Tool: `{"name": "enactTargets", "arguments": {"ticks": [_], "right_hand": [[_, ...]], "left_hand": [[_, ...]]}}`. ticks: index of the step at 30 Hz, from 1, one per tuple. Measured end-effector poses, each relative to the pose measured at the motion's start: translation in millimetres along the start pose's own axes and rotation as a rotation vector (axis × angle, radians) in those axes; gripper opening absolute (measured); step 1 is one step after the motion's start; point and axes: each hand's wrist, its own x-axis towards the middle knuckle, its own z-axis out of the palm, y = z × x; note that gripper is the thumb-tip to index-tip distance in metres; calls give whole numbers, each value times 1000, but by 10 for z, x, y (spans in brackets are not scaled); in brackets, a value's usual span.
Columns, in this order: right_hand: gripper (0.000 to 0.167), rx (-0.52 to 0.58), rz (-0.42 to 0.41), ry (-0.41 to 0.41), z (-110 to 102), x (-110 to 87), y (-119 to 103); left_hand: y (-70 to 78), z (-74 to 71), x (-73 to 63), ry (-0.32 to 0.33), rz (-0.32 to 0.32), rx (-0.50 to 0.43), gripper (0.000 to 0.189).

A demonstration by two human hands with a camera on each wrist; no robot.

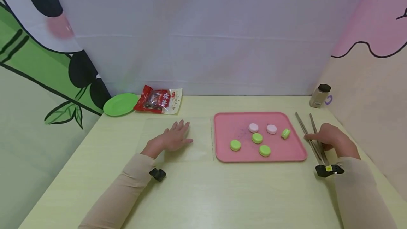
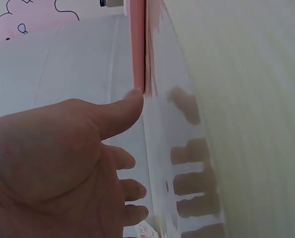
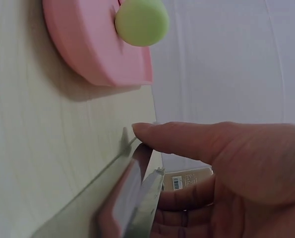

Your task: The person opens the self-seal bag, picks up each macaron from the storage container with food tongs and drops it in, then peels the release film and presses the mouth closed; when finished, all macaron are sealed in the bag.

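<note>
While the metal tongs (image 1: 301, 123) are lying slanted at the right of the pink tray, the right hand (image 1: 334, 140) is holding them midway along, thumb side on the near arm and fingers curling round the far one. Both tong arms are standing apart in a narrow V, their tips pointing away from the person; whether the metal is touching the tabletop, I'm not able to tell.

Just beside, the pink tray (image 1: 229, 126) is carrying six round macarons. Four green macarons (image 1: 257, 138) are sitting there, the rightmost one tipping up on its edge, and two pale pink macarons (image 1: 253, 128) are resting toward the back.

Across on the other side, the left hand (image 1: 173, 138) is holding nothing: its fingers are spreading wide, palm facing down over a clear sheet (image 1: 200, 153), with dark reflections showing beneath the fingertips in the left wrist view. Contact with the sheet I'm not able to make out. That sheet is lying flat just left of the tray.

Farther back, a green plate (image 1: 121, 104) is sitting at the left corner, with a red and white packet (image 1: 159, 100) lying close beside it. Over at the back right, a dark-lidded jar (image 1: 318, 97) is standing near a small purple ring (image 1: 329, 99). All of it is resting on a pale wooden table (image 1: 241, 193), and behind that a whitish cloth (image 1: 206, 45) is hanging.
</note>
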Motion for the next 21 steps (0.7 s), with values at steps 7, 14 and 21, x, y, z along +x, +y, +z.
{"name": "enactTargets", "arguments": {"ticks": [7, 14, 21], "right_hand": [[48, 48, 51, -12, 7, 10, 37], [50, 47, 67, -21, 26, 29, 77], [50, 32, 59, -8, -10, 30, 55]], "left_hand": [[32, 48, 10, -32, -6, 17, 75], [21, 78, -1, -82, -17, 40, 76], [8, 44, -11, -103, -7, 44, 67]]}}
